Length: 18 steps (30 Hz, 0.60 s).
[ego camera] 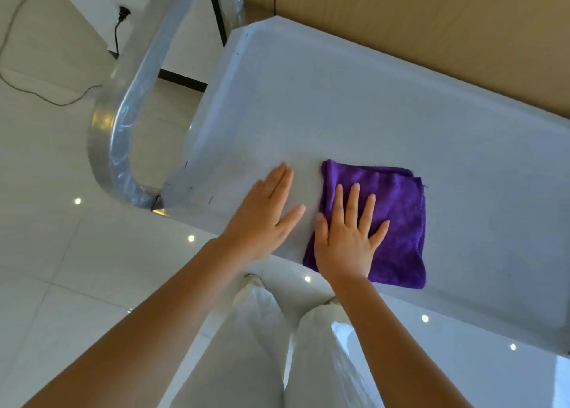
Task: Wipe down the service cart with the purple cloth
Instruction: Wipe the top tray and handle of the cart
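The service cart's top tray [385, 105] is pale grey-white with a raised rim and fills the upper right of the head view. A folded purple cloth [398, 222] lies flat on it near the front edge. My right hand [347, 238] presses on the cloth's left half with straight, spread fingers. Just to the left, my left hand [266, 213] rests flat on the bare tray surface, fingers straight, a small gap away from the cloth.
The cart's metal handle [123, 124], wrapped in clear plastic film, curves off the tray's left end. A wooden panel [431, 22] runs along the tray's far side. A black cable [37, 90] trails over the glossy tiled floor at left. My legs stand below the tray's front edge.
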### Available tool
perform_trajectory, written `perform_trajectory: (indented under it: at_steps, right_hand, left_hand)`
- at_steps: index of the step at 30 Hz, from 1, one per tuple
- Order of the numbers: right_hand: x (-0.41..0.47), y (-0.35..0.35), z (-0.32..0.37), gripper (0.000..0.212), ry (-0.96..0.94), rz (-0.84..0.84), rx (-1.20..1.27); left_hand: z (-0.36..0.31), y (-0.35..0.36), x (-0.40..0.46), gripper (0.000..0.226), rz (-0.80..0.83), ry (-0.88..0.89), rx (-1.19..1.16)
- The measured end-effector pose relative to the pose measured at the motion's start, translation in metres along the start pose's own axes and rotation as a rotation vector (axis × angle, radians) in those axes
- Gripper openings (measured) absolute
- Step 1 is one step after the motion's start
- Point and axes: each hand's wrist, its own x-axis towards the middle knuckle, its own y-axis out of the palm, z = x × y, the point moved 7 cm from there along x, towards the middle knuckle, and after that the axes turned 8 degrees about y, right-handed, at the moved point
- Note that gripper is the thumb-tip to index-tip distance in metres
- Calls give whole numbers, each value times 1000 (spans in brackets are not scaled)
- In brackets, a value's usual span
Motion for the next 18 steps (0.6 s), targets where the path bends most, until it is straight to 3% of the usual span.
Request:
perform_trajectory:
  at_steps: [3,6,12,18]
  right_hand:
    - [-1,0,6,59,28,2,8]
    - [-3,1,16,63,43,-11,7]
    - [-9,5,66,63,-43,17,-11]
    - [-28,17,137,61,-335,-15,-122]
  left_hand:
    - [54,-21,-30,82,-114,-164,203]
    - [72,-19,-48,81,-165,-174,236]
    - [73,-23,-54,93,-195,-116,15]
    - [73,-33,-60,85,-296,-36,-199]
